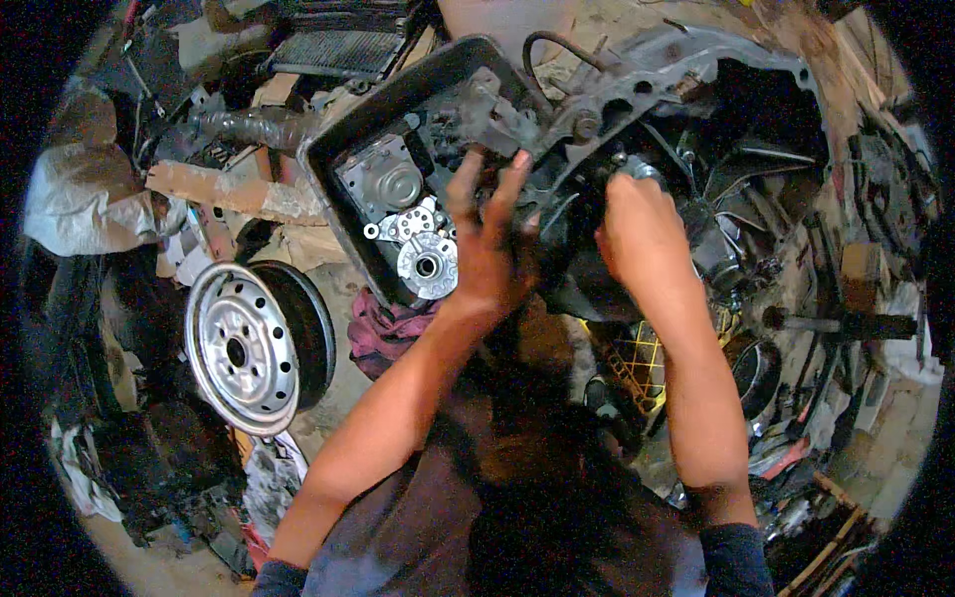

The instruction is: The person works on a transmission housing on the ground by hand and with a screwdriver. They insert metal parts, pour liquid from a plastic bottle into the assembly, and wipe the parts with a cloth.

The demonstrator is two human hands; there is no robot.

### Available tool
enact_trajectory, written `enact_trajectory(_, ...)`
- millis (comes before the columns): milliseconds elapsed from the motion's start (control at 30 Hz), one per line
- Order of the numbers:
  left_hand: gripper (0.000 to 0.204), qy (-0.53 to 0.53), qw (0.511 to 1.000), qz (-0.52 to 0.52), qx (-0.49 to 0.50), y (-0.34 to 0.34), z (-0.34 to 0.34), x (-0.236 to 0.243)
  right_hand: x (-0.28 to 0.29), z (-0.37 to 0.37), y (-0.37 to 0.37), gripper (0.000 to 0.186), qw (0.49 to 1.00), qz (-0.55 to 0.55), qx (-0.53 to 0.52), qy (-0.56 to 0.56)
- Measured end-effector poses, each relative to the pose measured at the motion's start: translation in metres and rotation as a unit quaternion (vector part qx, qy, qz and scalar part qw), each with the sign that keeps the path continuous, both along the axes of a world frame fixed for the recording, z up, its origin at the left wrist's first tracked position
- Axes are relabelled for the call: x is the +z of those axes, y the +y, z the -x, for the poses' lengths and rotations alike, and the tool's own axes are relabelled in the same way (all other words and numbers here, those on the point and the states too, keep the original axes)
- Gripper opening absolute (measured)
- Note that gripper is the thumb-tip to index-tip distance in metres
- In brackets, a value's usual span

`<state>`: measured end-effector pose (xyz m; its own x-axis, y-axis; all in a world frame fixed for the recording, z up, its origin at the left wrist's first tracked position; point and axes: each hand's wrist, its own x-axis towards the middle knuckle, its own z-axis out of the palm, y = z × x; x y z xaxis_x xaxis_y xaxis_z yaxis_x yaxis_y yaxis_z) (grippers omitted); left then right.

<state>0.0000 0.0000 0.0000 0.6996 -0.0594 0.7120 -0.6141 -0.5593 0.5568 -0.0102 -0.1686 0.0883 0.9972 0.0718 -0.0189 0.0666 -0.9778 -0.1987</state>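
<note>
A large dark metal casing [686, 65], much like a gearbox housing, lies in front of me at the right. My right hand [642, 234] is closed in a fist inside its opening, with a bit of shiny metal showing past the knuckles; what it grips is hidden. My left hand [489, 244] is slightly blurred, its fingers spread, between the casing and a black tray [398, 88]; I see nothing held in it. In the tray lie a squarish metal part [383, 184] with a round boss and a round silver part [410, 274] with a centre hole.
A silver wheel rim [264, 363] stands at the left beside a purple cloth [383, 338]. A cardboard strip [234, 189] and a radiator [338, 52] lie farther off. A yellow crate [642, 363] sits below my right forearm. Scattered parts line both sides.
</note>
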Motion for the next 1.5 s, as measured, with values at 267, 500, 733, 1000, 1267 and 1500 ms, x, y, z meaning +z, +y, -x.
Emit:
enact_trajectory(267, 0.086, -0.009, 1.0, 0.024, -0.01, 0.001, -0.006, 0.001, -0.002, -0.008, 0.007, 0.012, 0.999, 0.049, -0.007, -0.022)
enact_trajectory(500, 0.081, 0.015, 1.0, 0.018, -0.021, 0.006, 0.006, 0.008, 0.013, 0.017, 0.006, 0.023, 0.998, 0.06, 0.008, 0.032)
enact_trajectory(733, 0.081, 0.027, 0.999, 0.031, -0.033, 0.009, 0.006, 0.011, 0.029, 0.034, -0.01, 0.045, 0.997, -0.01, -0.041, 0.058)
enact_trajectory(1000, 0.081, 0.063, 0.998, 0.023, -0.009, 0.004, 0.011, 0.013, -0.013, 0.047, -0.022, 0.028, 0.886, -0.381, -0.2, -0.174)
enact_trajectory(1267, 0.077, 0.049, 0.999, 0.015, 0.005, 0.002, 0.008, 0.012, -0.022, 0.032, -0.018, 0.015, 0.847, -0.436, -0.212, -0.22)
enact_trajectory(1500, 0.077, 0.016, 1.0, 0.025, 0.003, 0.004, 0.003, 0.004, -0.059, 0.016, 0.003, 0.013, 0.84, -0.436, -0.095, -0.309)
